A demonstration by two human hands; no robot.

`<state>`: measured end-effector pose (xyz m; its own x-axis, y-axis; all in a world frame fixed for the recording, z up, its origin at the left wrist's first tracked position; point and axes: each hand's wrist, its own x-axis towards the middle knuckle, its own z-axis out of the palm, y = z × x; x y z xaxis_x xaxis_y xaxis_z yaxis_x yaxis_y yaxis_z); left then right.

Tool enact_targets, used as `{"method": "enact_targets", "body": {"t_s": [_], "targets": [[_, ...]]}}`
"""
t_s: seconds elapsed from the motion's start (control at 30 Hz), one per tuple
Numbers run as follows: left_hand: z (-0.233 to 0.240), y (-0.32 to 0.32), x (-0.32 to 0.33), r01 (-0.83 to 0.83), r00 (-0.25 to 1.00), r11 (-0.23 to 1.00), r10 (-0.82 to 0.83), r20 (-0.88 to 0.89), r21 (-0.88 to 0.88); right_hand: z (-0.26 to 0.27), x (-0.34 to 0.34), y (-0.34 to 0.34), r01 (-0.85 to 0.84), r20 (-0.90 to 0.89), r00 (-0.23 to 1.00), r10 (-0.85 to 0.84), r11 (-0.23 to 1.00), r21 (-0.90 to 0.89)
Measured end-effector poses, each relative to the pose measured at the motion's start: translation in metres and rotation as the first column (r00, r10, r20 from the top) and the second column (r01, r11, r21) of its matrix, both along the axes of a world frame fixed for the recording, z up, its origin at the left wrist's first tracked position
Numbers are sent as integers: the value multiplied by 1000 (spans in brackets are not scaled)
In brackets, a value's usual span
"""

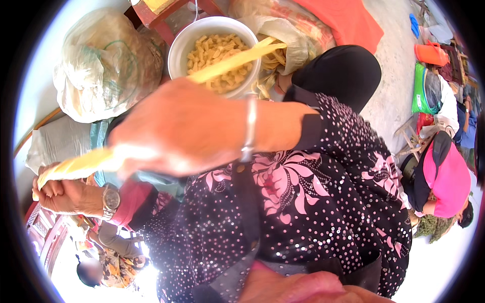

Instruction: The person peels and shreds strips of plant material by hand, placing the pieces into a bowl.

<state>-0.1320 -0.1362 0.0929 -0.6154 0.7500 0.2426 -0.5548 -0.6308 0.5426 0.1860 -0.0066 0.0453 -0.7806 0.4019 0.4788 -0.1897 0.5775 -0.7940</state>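
Note:
My left hand (57, 191), with a wristwatch, is closed around one end of a flat pale-yellow strip (79, 164) at the far left. The strip runs into my right hand (170, 128), which wears a silver bangle and is blurred. It comes out beyond the knuckles, its loose end (242, 60) lying across the view of a white basin (176, 57). Short, folded yellow pieces (216, 47) fill much of the basin. My right fingertips are largely hidden. More yellow strips (274, 58) stick out of an open pale sack (297, 45) beside the basin.
A large, full plastic bag (106, 64) stands left of the basin, and a red wooden stand (159, 15) behind it. My bent knee (337, 75) is beside the sack. Right lie an orange jug (430, 55) and a green bag (422, 91). Other people (451, 178) sit at both sides.

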Motion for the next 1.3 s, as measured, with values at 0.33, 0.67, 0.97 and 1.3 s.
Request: {"method": "enact_targets", "body": {"t_s": [0.33, 0.67, 0.97, 1.3], "targets": [[-32, 61, 56, 22, 999, 971, -14, 38, -237, -21, -14, 82, 77, 312, 942, 127, 821, -566], [-74, 135, 183, 301, 868, 703, -481, -119, -644, -59, 15, 81, -72, 104, 963, 248, 610, -789], [-50, 177, 146, 110, 910, 782, -327, -254, -613, -19, -5, 153, 112, 320, 947, -21, 956, -270], [-60, 236, 101, -31, 879, 848, -230, -418, -530, -10, -54, 219, 257, 237, 896, -375, 875, 411]]}}
